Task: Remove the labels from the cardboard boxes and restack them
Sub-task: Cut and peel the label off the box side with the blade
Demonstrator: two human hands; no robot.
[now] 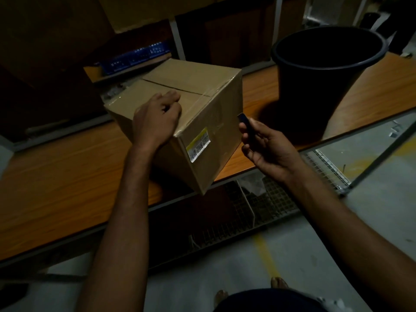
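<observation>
A taped brown cardboard box [198,91] sits on the wooden table, one corner jutting over the front edge. A yellow and white label [199,145] is stuck on its near side face, close to the top corner. My left hand [155,119] rests on the box's top near edge with its fingers curled under. My right hand [267,145] hovers just right of the box and pinches a small dark blue tool [244,121] that points toward the labelled face.
A tall black bucket [315,86] stands on the wooden table [56,172] right of the box. A blue crate [135,56] lies behind on a shelf. Wire mesh racks [265,203] sit below the table's front edge, above the grey floor.
</observation>
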